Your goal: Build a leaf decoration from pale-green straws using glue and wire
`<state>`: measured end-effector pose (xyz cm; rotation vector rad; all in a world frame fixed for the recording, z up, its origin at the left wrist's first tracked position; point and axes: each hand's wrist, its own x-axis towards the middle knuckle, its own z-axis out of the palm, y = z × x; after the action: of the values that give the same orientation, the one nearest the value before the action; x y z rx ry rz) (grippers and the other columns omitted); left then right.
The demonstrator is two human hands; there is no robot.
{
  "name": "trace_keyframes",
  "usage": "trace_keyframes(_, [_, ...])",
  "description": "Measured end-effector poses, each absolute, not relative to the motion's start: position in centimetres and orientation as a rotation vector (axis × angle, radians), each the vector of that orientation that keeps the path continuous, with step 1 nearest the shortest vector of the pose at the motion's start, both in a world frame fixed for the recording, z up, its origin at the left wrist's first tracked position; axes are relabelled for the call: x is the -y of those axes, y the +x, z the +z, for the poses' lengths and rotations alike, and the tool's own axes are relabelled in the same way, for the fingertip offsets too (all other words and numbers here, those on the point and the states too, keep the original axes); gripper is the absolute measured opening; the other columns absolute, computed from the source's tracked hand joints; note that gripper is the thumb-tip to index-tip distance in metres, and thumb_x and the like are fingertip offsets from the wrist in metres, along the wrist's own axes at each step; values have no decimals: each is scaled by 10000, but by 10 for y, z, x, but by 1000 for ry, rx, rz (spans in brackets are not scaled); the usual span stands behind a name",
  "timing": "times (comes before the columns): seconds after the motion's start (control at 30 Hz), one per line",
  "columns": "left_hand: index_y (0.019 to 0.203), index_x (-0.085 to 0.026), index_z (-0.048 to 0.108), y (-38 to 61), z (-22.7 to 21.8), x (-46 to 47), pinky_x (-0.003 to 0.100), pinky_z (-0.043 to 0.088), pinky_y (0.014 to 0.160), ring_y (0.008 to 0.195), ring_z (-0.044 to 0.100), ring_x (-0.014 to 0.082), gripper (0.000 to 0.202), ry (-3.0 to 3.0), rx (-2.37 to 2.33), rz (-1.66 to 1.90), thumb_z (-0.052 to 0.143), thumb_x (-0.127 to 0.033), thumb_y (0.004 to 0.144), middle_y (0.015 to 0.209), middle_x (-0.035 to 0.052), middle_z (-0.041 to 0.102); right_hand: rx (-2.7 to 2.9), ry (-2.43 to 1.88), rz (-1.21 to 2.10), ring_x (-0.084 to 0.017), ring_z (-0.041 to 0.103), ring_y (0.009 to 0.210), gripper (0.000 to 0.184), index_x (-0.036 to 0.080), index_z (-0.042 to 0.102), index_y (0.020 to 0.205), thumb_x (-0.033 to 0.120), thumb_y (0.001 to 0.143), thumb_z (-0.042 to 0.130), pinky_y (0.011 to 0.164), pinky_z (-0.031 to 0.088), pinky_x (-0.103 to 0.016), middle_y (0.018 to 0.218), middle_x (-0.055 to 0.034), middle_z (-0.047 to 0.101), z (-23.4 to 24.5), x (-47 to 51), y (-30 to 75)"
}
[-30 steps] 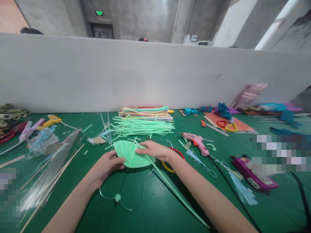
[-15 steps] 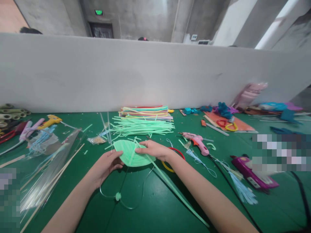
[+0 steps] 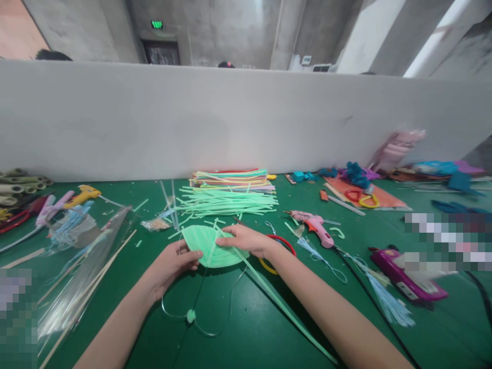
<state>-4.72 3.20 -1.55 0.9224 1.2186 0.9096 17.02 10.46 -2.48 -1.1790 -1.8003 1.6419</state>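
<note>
Both hands hold a light green fan-shaped piece (image 3: 205, 241) with curved ridges, just above the table. My left hand (image 3: 180, 259) grips its left edge, thumb on top. My right hand (image 3: 244, 240) is closed on its right part, its fingers over a long light green strip (image 3: 279, 300). That strip trails toward the lower right under my forearm. A shorter green strip lies across the piece's face. Below hangs a clear looped cord (image 3: 207, 334) with a small green knot or bead (image 3: 191, 316). Scissors with a red and yellow handle (image 3: 290, 245) lie partly hidden behind my right hand.
Green strips (image 3: 226, 201) lie piled ahead, with multicoloured strips (image 3: 234, 178) behind. A pink glue gun (image 3: 313, 225) and blue tassels (image 3: 388, 300) lie to the right, near a purple device (image 3: 407, 274). At left are a yellow glue gun (image 3: 84, 193) and thin sticks (image 3: 90, 289). A grey partition (image 3: 230, 118) closes the back.
The view has shifted slightly. My left thumb has slid a little further onto the green piece. My right hand keeps about the same hold.
</note>
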Motion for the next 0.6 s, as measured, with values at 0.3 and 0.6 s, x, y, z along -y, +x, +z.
trace_keyframes(0.3, [908,-137,670,-46,-10,-36,303,532,656,701,664,198,483,769,-1135,970,630,-590,744,785,102,712,1559,-1132,1625,-246,615,1070,594,188,661,1136,490,640,784,901,494,-320,1185,-52,661,-25,-106,165])
trace_keyframes(0.6, [1069,-145,671,-45,-4,-27,318,541,712,813,691,223,420,789,-922,810,585,-483,835,957,122,724,1070,-905,1485,-203,663,810,528,158,643,1015,607,737,631,732,505,-293,888,-52,717,-24,-113,159])
